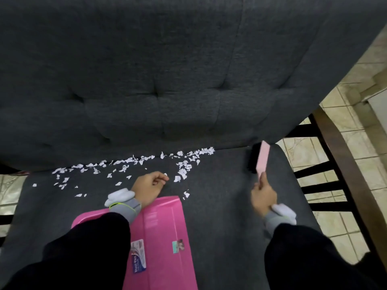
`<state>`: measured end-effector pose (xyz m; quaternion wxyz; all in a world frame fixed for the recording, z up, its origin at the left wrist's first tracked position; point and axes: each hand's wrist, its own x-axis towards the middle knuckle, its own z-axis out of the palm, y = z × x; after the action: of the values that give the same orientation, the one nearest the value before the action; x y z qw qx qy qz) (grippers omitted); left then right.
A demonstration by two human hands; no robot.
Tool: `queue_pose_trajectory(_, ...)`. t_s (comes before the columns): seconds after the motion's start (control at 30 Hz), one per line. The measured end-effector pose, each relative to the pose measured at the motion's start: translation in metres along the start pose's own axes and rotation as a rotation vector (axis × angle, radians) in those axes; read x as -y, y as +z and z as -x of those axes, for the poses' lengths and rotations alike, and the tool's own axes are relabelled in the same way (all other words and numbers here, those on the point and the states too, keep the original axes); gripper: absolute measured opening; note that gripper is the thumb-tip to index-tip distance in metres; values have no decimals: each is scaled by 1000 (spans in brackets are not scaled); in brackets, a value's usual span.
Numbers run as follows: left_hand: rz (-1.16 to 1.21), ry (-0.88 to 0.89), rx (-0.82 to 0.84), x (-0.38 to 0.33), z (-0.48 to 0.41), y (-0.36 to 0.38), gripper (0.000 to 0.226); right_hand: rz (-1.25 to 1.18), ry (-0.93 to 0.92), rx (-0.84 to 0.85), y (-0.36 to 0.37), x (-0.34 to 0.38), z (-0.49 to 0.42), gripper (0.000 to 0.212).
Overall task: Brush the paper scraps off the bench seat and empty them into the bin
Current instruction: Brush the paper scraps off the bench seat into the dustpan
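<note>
fingers of the right hand (263,197) are wrapped tight round the handle of a pink brush (261,160), its dark bristles down on the grey bench seat (226,206) near the backrest. left hand (149,186) lies on the seat, fingers curled in loosely, holding nothing, just past the front edge of a pink dustpan (163,231). white paper scraps (134,162) lie scattered along the backrest seam, left of the brush.

Looked like somebody's home dining area: a dark grey tufted fabric bench (188,80) sat on beige ceramic floor tiles (343,222), beside a dark slatted wooden chair (318,189) (pretty lived-in).
</note>
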<state>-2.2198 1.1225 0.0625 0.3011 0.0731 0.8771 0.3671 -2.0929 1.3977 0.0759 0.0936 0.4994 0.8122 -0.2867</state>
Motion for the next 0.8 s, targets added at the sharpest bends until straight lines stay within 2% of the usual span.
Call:
queue_pose_trajectory(0.1,-25,34,12,-13,-18,8,28,34,115,-19,-15,11,-41,56)
queue_pose_trajectory(0.17,-30,47,22,-18,-28,11,25,93,178,31,-21,19,-66,62)
queue_pose_trajectory(0.27,-34,54,31,-21,-38,13,29,178,220,145,-13,36,-86,62)
queue_pose_trajectory(0.37,-42,54,35,-16,-43,11,37,262,258,171,11,60,-77,68)
queue_pose_trajectory(0.53,-52,14,51,-12,-47,4,40,249,160,272,43,75,-31,71)
queue_pose_trajectory(0.7,-68,9,58,-13,-47,-1,39,252,-104,385,41,73,15,60)
queue_pose_trajectory(0.8,-67,11,67,-13,-44,-2,37,164,-209,433,34,67,29,54)
